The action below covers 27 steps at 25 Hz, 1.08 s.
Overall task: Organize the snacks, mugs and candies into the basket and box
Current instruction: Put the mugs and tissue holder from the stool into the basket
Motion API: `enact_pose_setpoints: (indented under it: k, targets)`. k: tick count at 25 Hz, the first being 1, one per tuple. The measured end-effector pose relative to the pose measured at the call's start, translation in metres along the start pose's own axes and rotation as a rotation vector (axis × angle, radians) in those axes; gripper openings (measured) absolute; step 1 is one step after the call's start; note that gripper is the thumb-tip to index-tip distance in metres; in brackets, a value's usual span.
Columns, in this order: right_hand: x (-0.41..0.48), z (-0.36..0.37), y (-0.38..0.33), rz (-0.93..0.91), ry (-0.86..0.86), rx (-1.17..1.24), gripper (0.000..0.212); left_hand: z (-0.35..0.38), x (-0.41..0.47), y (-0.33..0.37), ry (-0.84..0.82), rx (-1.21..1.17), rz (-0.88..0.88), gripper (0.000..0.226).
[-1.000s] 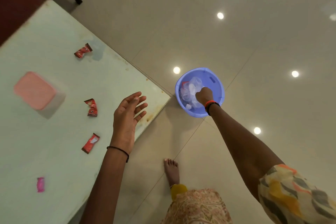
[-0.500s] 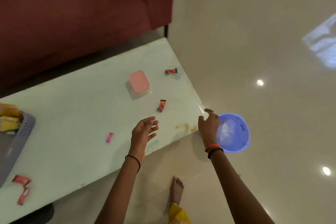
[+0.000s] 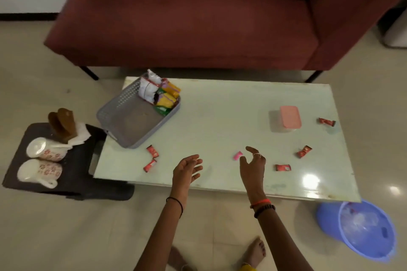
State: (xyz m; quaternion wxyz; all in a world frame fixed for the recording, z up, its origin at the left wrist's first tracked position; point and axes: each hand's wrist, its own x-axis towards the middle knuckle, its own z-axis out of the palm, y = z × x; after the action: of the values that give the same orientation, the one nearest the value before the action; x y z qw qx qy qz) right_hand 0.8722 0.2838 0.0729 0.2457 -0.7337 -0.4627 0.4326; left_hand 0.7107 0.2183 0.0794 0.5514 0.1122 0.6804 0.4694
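Over pale green glass table (image 3: 220, 116), right hand (image 3: 253, 166) withdrawn from blue plastic bucket (image 3: 326, 218), both hands empty, fingers spread; pink candy (image 3: 237, 155) likely targeted next w/ box.

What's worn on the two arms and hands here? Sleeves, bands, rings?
Both forearms are bare, with no sleeves in view. The left hand has no visible ring; a thin black band circles that wrist. The right hand wears a silver ring on one finger. Its wrist carries an orange-red band and, just below it, a dark beaded bracelet.
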Motion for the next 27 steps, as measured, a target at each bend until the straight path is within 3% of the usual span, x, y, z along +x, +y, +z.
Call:
enact_pose_setpoints:
  k: [13, 23, 27]
  targets:
    - [-0.113, 0.238, -0.111, -0.131, -0.282, -0.08, 0.036, -0.264, 0.02, 0.034, 0.191, -0.21, 0.038, 0.018]
    - [-0.157, 0.382, -0.174, -0.313, -0.611, -0.245, 0.033, -0.407, 0.036, 0.051, 0.612, -0.276, 0.09, 0.024]
    - [-0.162, 0.448, -0.199, -0.405, -0.789, -0.36, 0.04, -0.448, 0.054, 0.056, 0.792, -0.027, 0.113, 0.024]
